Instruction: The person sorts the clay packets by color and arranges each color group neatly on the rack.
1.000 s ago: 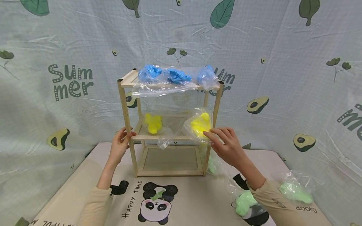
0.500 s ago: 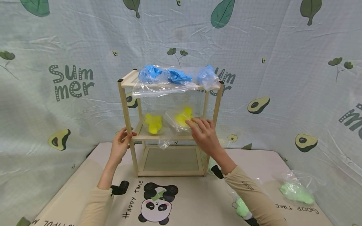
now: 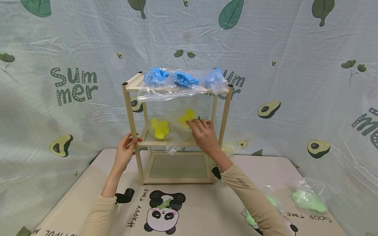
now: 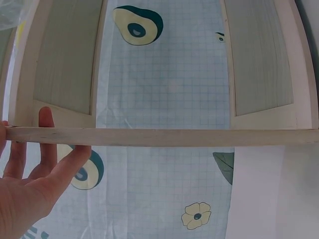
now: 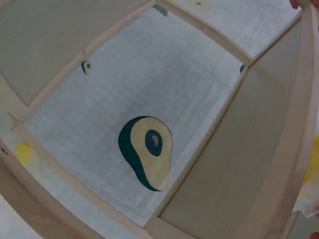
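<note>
My right hand [image 3: 203, 134] pinches a clear plastic bag with a yellow lump [image 3: 185, 117] in it, above the middle shelf of a small wooden rack [image 3: 178, 180]. The right wrist view catches only an edge of this bag [image 5: 312, 174]. Left of it, a second bagged yellow lump [image 3: 160, 128] lies on the same shelf, its clear flap hanging over the front edge. My left hand [image 3: 125, 149] holds the rack's front left post at middle-shelf height. In the left wrist view its fingers [image 4: 47, 159] pass behind the post [image 4: 164, 137].
Bagged blue crumpled pieces [image 3: 186, 79] lie along the top shelf. A yellow bag [image 3: 228, 149] shows behind the right post. Bagged green lumps [image 3: 308, 200] lie on the table at right, one partly behind my right sleeve [image 3: 251, 196]. A printed cloth [image 3: 295, 82] hangs behind.
My right hand has moved left and further into the rack, bringing the yellow bag from the right post toward the shelf's middle. My left hand has stayed on its post.
</note>
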Motion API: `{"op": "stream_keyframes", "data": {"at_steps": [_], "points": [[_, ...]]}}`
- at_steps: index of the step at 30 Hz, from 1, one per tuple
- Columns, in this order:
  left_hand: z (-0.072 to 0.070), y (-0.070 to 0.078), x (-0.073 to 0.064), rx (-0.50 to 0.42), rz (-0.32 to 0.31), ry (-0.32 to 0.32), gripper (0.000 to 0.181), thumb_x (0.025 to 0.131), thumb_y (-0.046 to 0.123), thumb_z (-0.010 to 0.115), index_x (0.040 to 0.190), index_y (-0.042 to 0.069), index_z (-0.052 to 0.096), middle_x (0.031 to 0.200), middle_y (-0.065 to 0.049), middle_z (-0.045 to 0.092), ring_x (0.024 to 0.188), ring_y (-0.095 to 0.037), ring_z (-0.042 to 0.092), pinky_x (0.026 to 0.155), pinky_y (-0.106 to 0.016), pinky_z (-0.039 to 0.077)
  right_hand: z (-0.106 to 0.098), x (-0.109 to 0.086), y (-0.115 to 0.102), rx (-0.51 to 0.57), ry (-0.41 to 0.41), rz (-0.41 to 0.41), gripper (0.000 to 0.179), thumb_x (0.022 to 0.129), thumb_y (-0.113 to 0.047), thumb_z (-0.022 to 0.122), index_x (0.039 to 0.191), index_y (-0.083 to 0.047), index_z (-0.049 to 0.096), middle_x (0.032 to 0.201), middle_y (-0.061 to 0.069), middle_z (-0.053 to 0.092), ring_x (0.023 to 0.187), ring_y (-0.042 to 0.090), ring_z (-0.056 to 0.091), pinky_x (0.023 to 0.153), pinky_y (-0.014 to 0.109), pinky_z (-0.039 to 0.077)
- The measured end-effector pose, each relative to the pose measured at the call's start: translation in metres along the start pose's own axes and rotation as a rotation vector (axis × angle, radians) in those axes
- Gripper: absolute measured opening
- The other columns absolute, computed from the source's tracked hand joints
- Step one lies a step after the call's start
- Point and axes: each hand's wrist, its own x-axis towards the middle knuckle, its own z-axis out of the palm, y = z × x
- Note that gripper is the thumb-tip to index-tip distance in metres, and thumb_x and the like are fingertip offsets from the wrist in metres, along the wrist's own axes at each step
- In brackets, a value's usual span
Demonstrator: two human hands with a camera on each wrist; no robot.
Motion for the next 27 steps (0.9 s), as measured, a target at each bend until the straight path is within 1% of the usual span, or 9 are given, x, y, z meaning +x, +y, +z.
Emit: {"op": "stream_keyframes", "data": {"at_steps": [3, 5, 9, 13, 17, 21, 24, 27], "points": [[0.000, 0.001, 0.000, 0.002, -0.012, 0.007, 0.016, 0.094, 0.021, 0.045, 0.109, 0.025, 0.050, 0.084, 0.023, 0.057, 0.084, 0.006, 0.054, 0.064, -0.022, 0.049, 0.003, -0.001, -0.001, -0.046, -0.029, -0.021, 0.029, 0.086, -0.013, 0.060, 0.114, -0.017, 0.054, 0.105, 0.003, 0.056, 0.086, 0.021, 0.054, 0.069, 0.035, 0.041], [0.001, 0.002, -0.001, 0.001, -0.018, 0.010, 0.016, 0.094, 0.020, 0.045, 0.109, 0.023, 0.050, 0.084, 0.023, 0.057, 0.084, 0.006, 0.054, 0.064, -0.022, 0.049, 0.005, -0.002, -0.002, -0.046, -0.038, -0.032, 0.029, 0.086, -0.013, 0.060, 0.114, -0.017, 0.054, 0.105, 0.003, 0.056, 0.086, 0.020, 0.054, 0.068, 0.035, 0.040], [0.001, 0.003, -0.001, 0.004, -0.016, 0.008, 0.016, 0.094, 0.020, 0.045, 0.110, 0.022, 0.049, 0.084, 0.023, 0.056, 0.084, 0.006, 0.053, 0.064, -0.022, 0.049, 0.008, -0.007, -0.003, 0.005, -0.058, -0.035, 0.030, 0.084, -0.011, 0.062, 0.113, -0.015, 0.055, 0.104, 0.005, 0.057, 0.086, 0.022, 0.053, 0.069, 0.037, 0.037], [0.002, 0.003, -0.001, 0.001, -0.017, 0.005, 0.016, 0.094, 0.020, 0.045, 0.109, 0.023, 0.049, 0.084, 0.024, 0.056, 0.084, 0.006, 0.053, 0.064, -0.022, 0.049, 0.007, -0.012, -0.004, 0.055, -0.107, -0.029, 0.032, 0.083, -0.012, 0.064, 0.114, -0.015, 0.055, 0.106, 0.006, 0.056, 0.091, 0.023, 0.053, 0.071, 0.039, 0.040], [0.002, 0.002, -0.001, 0.002, -0.016, 0.002, 0.016, 0.094, 0.021, 0.044, 0.109, 0.024, 0.049, 0.084, 0.024, 0.056, 0.084, 0.006, 0.053, 0.064, -0.021, 0.049, 0.006, -0.016, -0.004, 0.116, -0.185, -0.041, 0.034, 0.085, -0.017, 0.061, 0.118, -0.015, 0.053, 0.111, 0.007, 0.055, 0.098, 0.024, 0.052, 0.072, 0.041, 0.041], [0.002, 0.002, -0.001, 0.009, -0.023, 0.007, 0.016, 0.094, 0.021, 0.045, 0.110, 0.021, 0.049, 0.084, 0.025, 0.056, 0.083, 0.006, 0.053, 0.065, -0.022, 0.049, 0.004, -0.018, -0.006, 0.157, -0.274, -0.051, 0.040, 0.086, -0.025, 0.057, 0.123, -0.016, 0.049, 0.118, 0.006, 0.053, 0.104, 0.023, 0.049, 0.075, 0.042, 0.040], [0.003, 0.003, -0.001, 0.017, -0.032, 0.010, 0.017, 0.094, 0.021, 0.045, 0.111, 0.019, 0.049, 0.083, 0.025, 0.056, 0.083, 0.006, 0.053, 0.065, -0.022, 0.049, 0.001, -0.019, -0.010, 0.185, -0.348, -0.035, 0.044, 0.087, -0.030, 0.056, 0.127, -0.016, 0.047, 0.123, 0.007, 0.050, 0.107, 0.024, 0.047, 0.079, 0.044, 0.039], [0.002, 0.003, -0.001, 0.019, -0.032, 0.013, 0.017, 0.094, 0.021, 0.045, 0.110, 0.020, 0.049, 0.083, 0.026, 0.056, 0.082, 0.007, 0.053, 0.064, -0.022, 0.049, 0.000, -0.020, -0.014, 0.202, -0.414, -0.018, 0.046, 0.088, -0.035, 0.053, 0.130, -0.018, 0.043, 0.127, 0.006, 0.047, 0.111, 0.024, 0.045, 0.083, 0.045, 0.038]]}}
